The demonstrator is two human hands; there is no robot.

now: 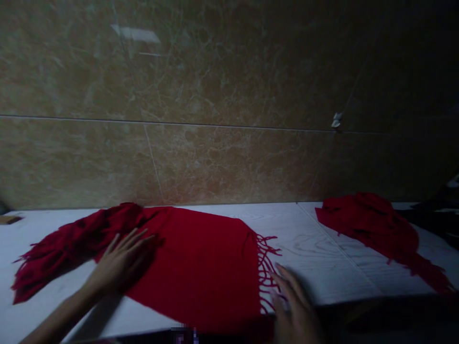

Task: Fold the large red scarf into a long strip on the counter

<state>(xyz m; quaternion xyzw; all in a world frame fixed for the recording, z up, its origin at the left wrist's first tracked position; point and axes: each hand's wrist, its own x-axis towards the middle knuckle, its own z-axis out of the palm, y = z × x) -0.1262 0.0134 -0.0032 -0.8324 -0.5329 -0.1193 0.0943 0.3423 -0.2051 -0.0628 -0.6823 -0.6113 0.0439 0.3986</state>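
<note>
A red fringed scarf (211, 263) lies on a pale wood-grain table, its right part spread flat and its left part bunched in folds. My left hand (124, 258) rests on the scarf where the folds meet the flat part, fingers stretched out and pointing right. At the scarf's right edge, my right hand (296, 306) is beside the tassels (267, 274), with fingers extended; the fingertips touch or hover over the strands, I cannot tell which. The lower part of the right hand is dim and blurred.
A second red cloth piece (369, 222) with fringe lies crumpled at the table's right, near a dark item (433, 222). Behind the table (301, 239) rises a marbled tile wall (229, 157). A small wooden piece (10, 220) sits at the far left.
</note>
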